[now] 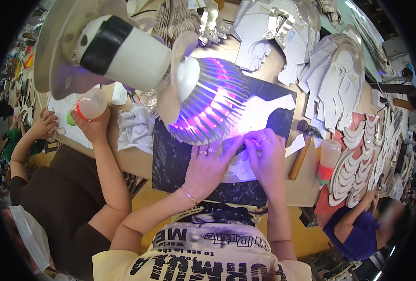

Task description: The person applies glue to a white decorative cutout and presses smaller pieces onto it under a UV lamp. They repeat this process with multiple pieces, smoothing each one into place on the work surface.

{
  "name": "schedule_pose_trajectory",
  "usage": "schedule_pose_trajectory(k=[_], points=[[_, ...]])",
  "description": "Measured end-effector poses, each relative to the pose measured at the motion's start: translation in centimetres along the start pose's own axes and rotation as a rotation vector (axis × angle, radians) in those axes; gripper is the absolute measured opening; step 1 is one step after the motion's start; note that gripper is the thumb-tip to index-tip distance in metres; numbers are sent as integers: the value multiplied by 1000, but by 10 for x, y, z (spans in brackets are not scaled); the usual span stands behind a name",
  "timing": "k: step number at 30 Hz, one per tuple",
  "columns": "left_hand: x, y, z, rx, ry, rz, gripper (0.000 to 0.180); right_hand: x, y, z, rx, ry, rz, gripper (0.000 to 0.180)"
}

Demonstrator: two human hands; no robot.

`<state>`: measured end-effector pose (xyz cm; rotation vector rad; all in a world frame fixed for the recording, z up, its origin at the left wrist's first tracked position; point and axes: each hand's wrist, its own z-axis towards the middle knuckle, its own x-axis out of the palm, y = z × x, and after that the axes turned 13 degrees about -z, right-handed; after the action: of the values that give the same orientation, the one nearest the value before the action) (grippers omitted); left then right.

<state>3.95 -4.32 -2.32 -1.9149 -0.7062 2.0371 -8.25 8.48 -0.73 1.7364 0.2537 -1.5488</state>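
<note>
A: Entry, head view. Where is the workpiece relative to the hands?

B: A flat pale cut piece (238, 169) lies on the dark cutting mat (170, 159), directly under both hands, at the near middle of the table (133, 159). Its long axis cannot be told; the hands cover most of it.

A: Left hand?

B: Left hand (208, 166) lies palm down, fingers spread and flat, pressing the piece against the mat. Fingertips point far and right, toward the other hand. It holds nothing closed; it only bears down.

A: Right hand?

B: Right hand (266, 157) is curled, fingers pinched together at the piece's far edge. Whether a small tool sits in the pinch, I cannot tell. The two hands touch at the fingertips, so neither is nearer.

A: Surroundings?

B: A ribbed lamp (212, 103) glowing purple hangs just far-left of the hands. A hammer (304, 145) and a glue bottle (328, 159) lie right of the mat. Another person's hand (93, 124) at left holds a small bottle (90, 105).
</note>
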Motion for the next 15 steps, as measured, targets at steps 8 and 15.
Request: schedule_pose_trajectory(k=[8, 15], points=[[0, -4, -3, -23, 37, 22, 56, -2, 3, -3, -8, -39, -100, 9], [1, -4, -3, -48, 33, -10, 56, -7, -8, -9, 232, -61, 229, 21]])
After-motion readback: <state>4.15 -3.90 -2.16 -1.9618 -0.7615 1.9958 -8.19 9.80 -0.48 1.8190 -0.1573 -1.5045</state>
